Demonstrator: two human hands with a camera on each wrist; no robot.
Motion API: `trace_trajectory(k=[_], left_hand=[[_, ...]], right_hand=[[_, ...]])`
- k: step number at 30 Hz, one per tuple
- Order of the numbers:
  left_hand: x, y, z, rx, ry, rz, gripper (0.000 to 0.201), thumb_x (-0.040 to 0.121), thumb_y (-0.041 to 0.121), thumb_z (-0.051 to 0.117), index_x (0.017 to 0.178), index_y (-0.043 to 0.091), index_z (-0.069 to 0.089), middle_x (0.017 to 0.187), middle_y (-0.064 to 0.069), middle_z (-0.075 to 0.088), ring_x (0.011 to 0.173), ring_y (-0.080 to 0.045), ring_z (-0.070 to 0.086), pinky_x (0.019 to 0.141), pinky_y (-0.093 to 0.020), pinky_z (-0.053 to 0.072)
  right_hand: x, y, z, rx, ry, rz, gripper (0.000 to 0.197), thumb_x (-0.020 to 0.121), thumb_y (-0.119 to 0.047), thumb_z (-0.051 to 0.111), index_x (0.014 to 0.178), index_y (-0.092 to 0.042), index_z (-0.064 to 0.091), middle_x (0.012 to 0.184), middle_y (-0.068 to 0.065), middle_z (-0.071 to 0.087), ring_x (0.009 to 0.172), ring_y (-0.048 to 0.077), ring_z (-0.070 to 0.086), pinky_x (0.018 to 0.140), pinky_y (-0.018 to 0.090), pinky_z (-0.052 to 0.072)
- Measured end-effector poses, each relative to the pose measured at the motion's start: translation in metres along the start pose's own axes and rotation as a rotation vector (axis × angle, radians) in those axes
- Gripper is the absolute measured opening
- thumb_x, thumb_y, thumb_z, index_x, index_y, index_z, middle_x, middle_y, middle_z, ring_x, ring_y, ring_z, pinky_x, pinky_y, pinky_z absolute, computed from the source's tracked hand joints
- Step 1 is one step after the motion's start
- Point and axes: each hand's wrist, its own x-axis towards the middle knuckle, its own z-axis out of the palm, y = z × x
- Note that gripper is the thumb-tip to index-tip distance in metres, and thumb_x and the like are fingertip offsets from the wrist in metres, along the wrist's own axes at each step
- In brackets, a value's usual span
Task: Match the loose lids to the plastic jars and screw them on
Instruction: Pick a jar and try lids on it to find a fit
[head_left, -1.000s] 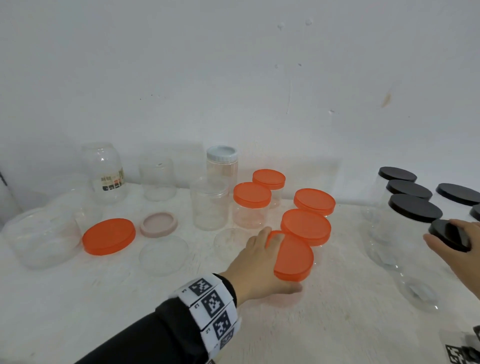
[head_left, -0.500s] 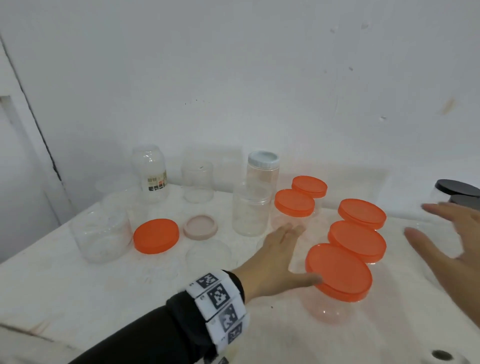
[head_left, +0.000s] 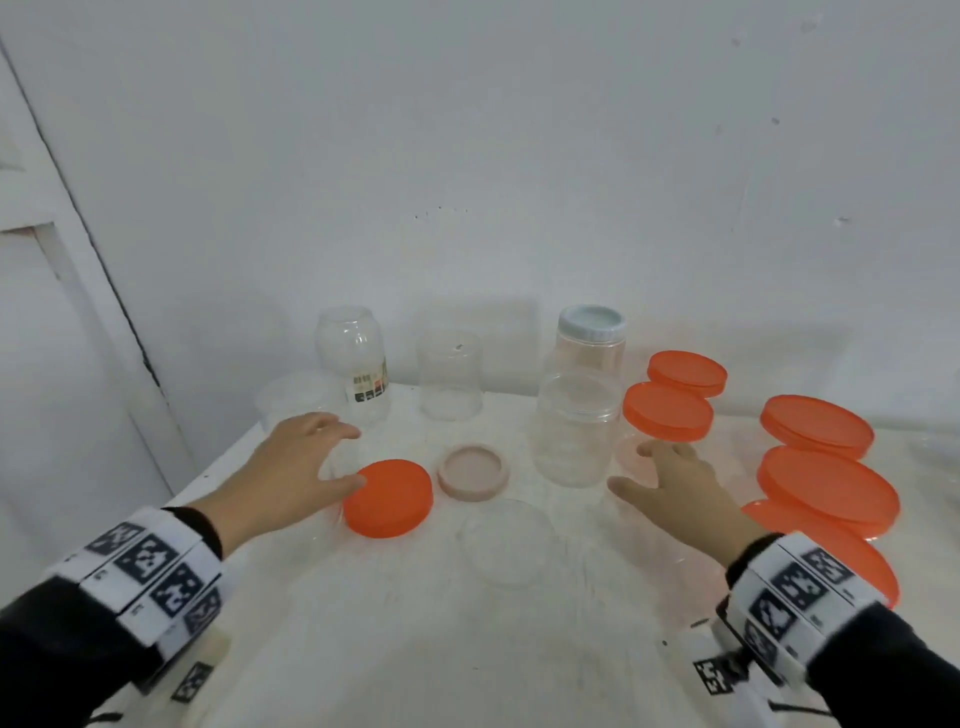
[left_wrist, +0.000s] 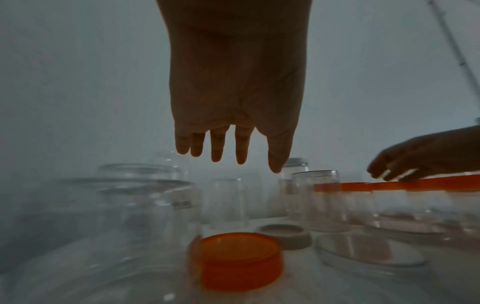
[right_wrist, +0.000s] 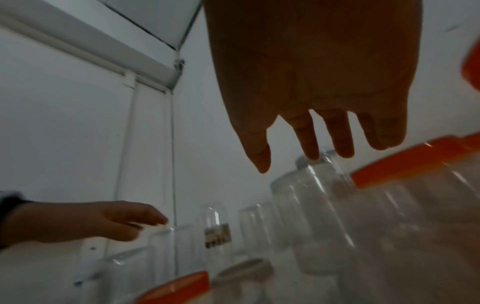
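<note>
Both hands reach out spread over the white desk (head_left: 363, 649), holding nothing. The left hand (head_left: 291, 467) hangs at 9 o'clock of a loose orange lid (head_left: 388, 498), thumb at its rim. A beige lid (head_left: 472, 470) lies at the orange lid's 2 o'clock. The right hand (head_left: 675, 491) is at 5 o'clock of an open jar (head_left: 574, 431)

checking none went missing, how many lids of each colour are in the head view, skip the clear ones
orange lids: 6 (one partly hidden behind the right wrist)
pinkish lid: 1
pale blue-grey lid: 1
total: 8
</note>
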Motion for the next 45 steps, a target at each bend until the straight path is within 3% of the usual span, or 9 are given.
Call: trace_trajectory(k=[3, 10, 21, 26, 34, 38, 41, 43, 45], left_hand=[[0.002, -0.027, -0.007, 0.019, 0.005, -0.037, 0.061, 0.087, 0.048, 0.063, 0.14, 0.022, 0.047, 0.148, -0.004, 0.04, 0.138, -0.023, 0.033, 0.114, -0.037, 0.027], [0.046, -0.063, -0.038, -0.046, 0.073, -0.078, 0.069, 0.087, 0.047, 0.063, 0.143, 0.013, 0.041, 0.147, -0.01, 0.042, 0.136, -0.029, 0.036, 0.114, -0.043, 0.029], [0.107, -0.081, -0.026, 0.01, -0.214, -0.208, 0.117, 0.067, 0.077, 0.061, 0.154, 0.016, 0.011, 0.151, -0.016, 0.03, 0.138, -0.031, 0.035, 0.112, -0.046, 0.034], [0.109, -0.081, -0.028, 0.031, -0.15, -0.214, 0.116, 0.069, 0.073, 0.066, 0.154, 0.021, 0.006, 0.148, -0.019, 0.029, 0.136, -0.036, 0.034, 0.109, -0.047, 0.035], [0.087, -0.067, -0.065, -0.042, 0.152, -0.09, 0.11, 0.066, 0.062, 0.076, 0.15, 0.035, 0.012, 0.135, -0.021, 0.033, 0.126, -0.043, 0.037, 0.104, -0.05, 0.035], [0.064, -0.044, -0.085, -0.235, 0.258, 0.012, 0.108, 0.05, 0.065, 0.068, 0.14, 0.056, 0.009, 0.113, 0.0, 0.023, 0.11, -0.03, 0.042, 0.097, -0.043, 0.038], [0.05, -0.019, -0.089, -0.411, 0.256, 0.037, 0.108, 0.044, 0.07, 0.065, 0.138, 0.058, 0.012, 0.114, 0.006, 0.021, 0.095, -0.016, 0.046, 0.085, -0.032, 0.036], [0.043, 0.0, -0.084, -0.517, 0.2, 0.035, 0.109, 0.039, 0.074, 0.065, 0.136, 0.053, 0.019, 0.121, 0.005, 0.026, 0.101, -0.017, 0.045, 0.082, -0.032, 0.038], [0.036, 0.016, -0.073, -0.612, 0.112, 0.037, 0.11, 0.039, 0.075, 0.076, 0.132, 0.048, 0.024, 0.125, 0.001, 0.036, 0.108, -0.019, 0.046, 0.081, -0.031, 0.04]], right_hand=[[0.015, 0.0, 0.009, -0.115, -0.094, 0.155, 0.07, 0.092, -0.048, 0.056, 0.145, -0.012, 0.029, 0.144, 0.014, 0.031, 0.132, 0.036, 0.031, 0.102, 0.042, 0.034], [0.023, -0.008, 0.025, -0.294, -0.234, 0.291, 0.081, 0.088, -0.06, 0.055, 0.148, -0.017, 0.021, 0.148, 0.014, 0.029, 0.135, 0.036, 0.035, 0.109, 0.043, 0.031], [0.014, -0.011, 0.03, -0.323, -0.232, 0.311, 0.093, 0.077, -0.059, 0.068, 0.149, -0.023, 0.021, 0.141, 0.009, 0.036, 0.131, 0.034, 0.037, 0.103, 0.041, 0.036], [0.009, -0.012, 0.032, -0.324, -0.239, 0.312, 0.095, 0.076, -0.057, 0.071, 0.15, -0.026, 0.02, 0.143, 0.008, 0.032, 0.132, 0.034, 0.033, 0.103, 0.042, 0.036], [-0.004, -0.019, 0.028, -0.269, -0.224, 0.262, 0.102, 0.073, -0.059, 0.072, 0.152, -0.029, 0.015, 0.149, 0.009, 0.025, 0.135, 0.036, 0.03, 0.107, 0.048, 0.034], [-0.013, -0.024, 0.022, -0.221, -0.2, 0.206, 0.104, 0.07, -0.059, 0.074, 0.151, -0.031, 0.015, 0.147, 0.008, 0.026, 0.133, 0.036, 0.032, 0.107, 0.049, 0.035], [-0.021, -0.028, 0.014, -0.161, -0.192, 0.155, 0.104, 0.069, -0.058, 0.075, 0.151, -0.032, 0.015, 0.145, 0.008, 0.027, 0.131, 0.034, 0.036, 0.107, 0.046, 0.037], [-0.026, -0.03, 0.006, -0.114, -0.182, 0.124, 0.104, 0.069, -0.057, 0.076, 0.151, -0.033, 0.016, 0.143, 0.008, 0.028, 0.127, 0.032, 0.04, 0.106, 0.044, 0.038], [-0.031, -0.032, -0.003, -0.056, -0.162, 0.107, 0.102, 0.069, -0.057, 0.077, 0.15, -0.035, 0.017, 0.142, 0.007, 0.028, 0.123, 0.028, 0.043, 0.103, 0.041, 0.04]])
